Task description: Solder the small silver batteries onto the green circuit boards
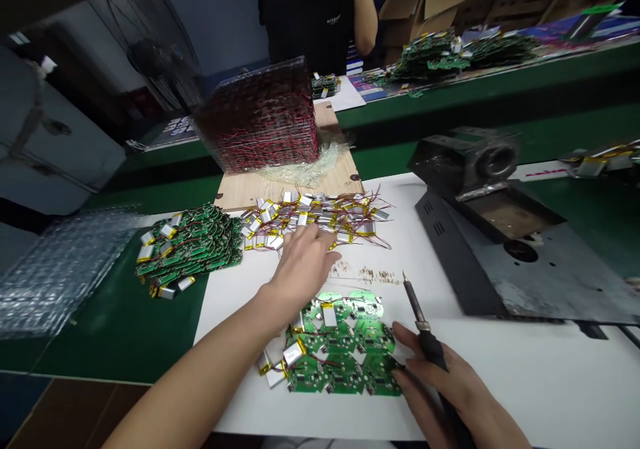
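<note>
While the hands are held apart, the left hand [303,266] is spread open at the near edge of a heap of wired pouch cells [320,217], and a soldering iron [419,319] is clamped in the right hand [440,376]. Just below them, green circuit boards [345,372] are laid out on a white sheet [500,382], with a further pile of boards [187,252] seen to the left.

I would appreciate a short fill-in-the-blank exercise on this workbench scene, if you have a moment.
The ____ hand holds a slim black soldering iron.
The other hand reaches over a heap of small silver pouch batteries with thin ____ wires.
Flat green circuit boards lie on a ____ sheet.
Answers: right; red; white.
</note>
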The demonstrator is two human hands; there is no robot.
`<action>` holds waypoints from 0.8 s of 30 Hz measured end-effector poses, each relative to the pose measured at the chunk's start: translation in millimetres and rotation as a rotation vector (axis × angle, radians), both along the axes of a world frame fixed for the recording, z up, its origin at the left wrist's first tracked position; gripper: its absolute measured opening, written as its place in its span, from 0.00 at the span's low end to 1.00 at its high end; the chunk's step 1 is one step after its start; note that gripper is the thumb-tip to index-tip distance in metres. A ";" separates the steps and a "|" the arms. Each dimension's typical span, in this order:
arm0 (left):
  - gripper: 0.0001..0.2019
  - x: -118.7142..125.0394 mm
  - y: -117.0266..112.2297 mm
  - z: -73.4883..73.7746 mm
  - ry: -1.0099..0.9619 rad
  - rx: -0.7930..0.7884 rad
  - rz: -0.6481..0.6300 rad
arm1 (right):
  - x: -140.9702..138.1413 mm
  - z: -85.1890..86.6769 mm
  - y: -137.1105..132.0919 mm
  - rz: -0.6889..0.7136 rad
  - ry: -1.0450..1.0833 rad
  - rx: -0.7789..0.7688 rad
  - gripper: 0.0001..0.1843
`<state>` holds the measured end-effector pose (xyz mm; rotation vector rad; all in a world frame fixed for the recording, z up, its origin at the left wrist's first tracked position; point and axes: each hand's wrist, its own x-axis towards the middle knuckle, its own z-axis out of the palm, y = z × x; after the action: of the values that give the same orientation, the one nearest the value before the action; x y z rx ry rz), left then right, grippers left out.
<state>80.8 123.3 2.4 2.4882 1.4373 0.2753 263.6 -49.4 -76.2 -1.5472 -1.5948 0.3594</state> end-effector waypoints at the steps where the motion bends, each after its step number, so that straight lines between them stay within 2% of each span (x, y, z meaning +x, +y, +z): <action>1: 0.08 1.6 3.2 -2.0 0.004 0.005 -0.004 | -0.4 0.1 -0.6 -0.005 0.003 0.009 0.06; 7: 0.07 6.4 7.3 -4.3 0.019 0.001 -0.039 | -3.3 1.9 -3.6 0.011 0.034 0.014 0.08; 10: 0.09 7.5 7.4 -0.2 0.026 -0.009 -0.057 | -2.0 0.2 -5.3 0.030 -0.010 0.053 0.06; 14: 0.09 5.0 2.5 10.4 -0.026 -0.041 -0.061 | 4.1 -5.3 -5.5 0.082 -0.061 0.067 0.11; 18: 0.07 -6.4 -17.0 20.5 -0.135 -0.160 -0.063 | 9.7 -3.2 -2.3 0.151 -0.160 0.129 0.12; 21: 0.05 -14.9 -37.0 21.9 -0.305 -0.298 -0.033 | 10.7 4.9 -2.7 0.102 -0.121 0.077 0.10; 24: 0.07 -17.1 -53.3 21.9 -0.437 -0.429 -0.018 | 10.2 11.8 -5.0 0.072 -0.060 0.008 0.13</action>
<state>63.7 70.1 24.3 1.9457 1.1489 0.4246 273.8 -54.5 -64.4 -1.5103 -1.6995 0.3483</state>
